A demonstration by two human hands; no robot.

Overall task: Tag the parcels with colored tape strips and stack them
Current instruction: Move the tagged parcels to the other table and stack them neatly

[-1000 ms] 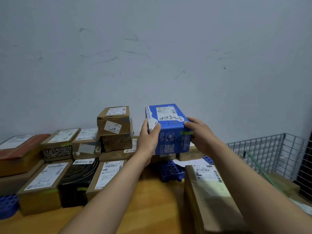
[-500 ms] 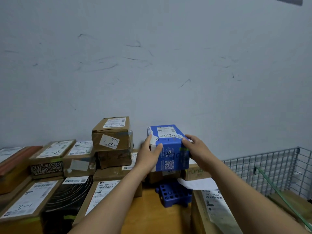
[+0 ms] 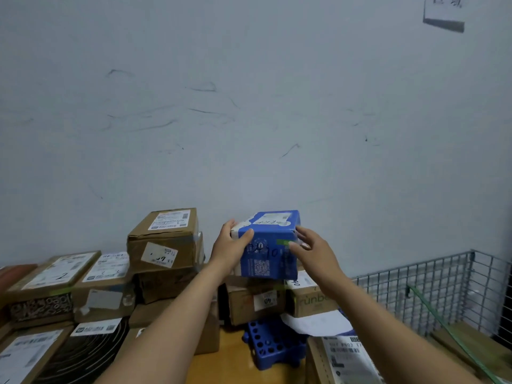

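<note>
Parcel (image 3: 267, 253), blue, sits on brown parcels (image 3: 255, 300) just below the grip; left hand (image 3: 231, 245) clasps its left corner, likely steadying it; right hand (image 3: 313, 250), fingers straight, touches its side by green tape strip (image 3: 283, 241).

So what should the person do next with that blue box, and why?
Probably square the blue box flat on the brown boxes beneath, then let go. It looks slightly tilted, the left hand grips its corner, the right hand is open beside its green tape strip.
</note>
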